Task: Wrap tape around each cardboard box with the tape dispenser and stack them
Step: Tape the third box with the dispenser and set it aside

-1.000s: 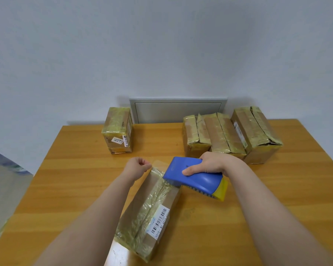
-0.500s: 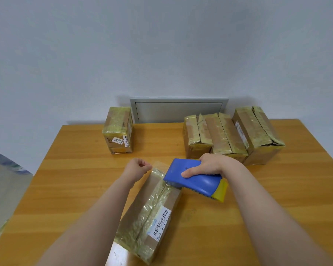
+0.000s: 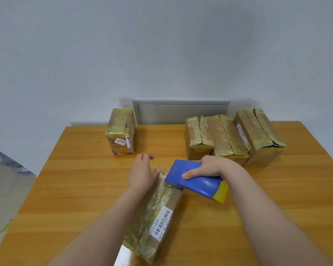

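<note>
The cardboard box point(image 3: 161, 208) is lying on the table point(image 3: 85, 179) between both forearms, its long axis running from the person's body away toward the far edge. The left hand point(image 3: 141, 173) is resting open-fingered on the box's far end. The right hand point(image 3: 213, 167) is gripping the tape dispenser point(image 3: 196, 184) at the box's far right corner, so I judge it better placed to pull tape along that axis.

Light was soft, even and fairly bright, seemingly from overhead; the boxes point(image 3: 227, 139) threw short, faint shadows on the worktop point(image 3: 85, 179) and wall point(image 3: 161, 45). Wide-angle distortion bowed the worktop's edges. Tape point(image 3: 156, 204) gave mild glare. The left hand point(image 3: 141, 173) was slightly blurred at its fingertips point(image 3: 149, 156).
</note>
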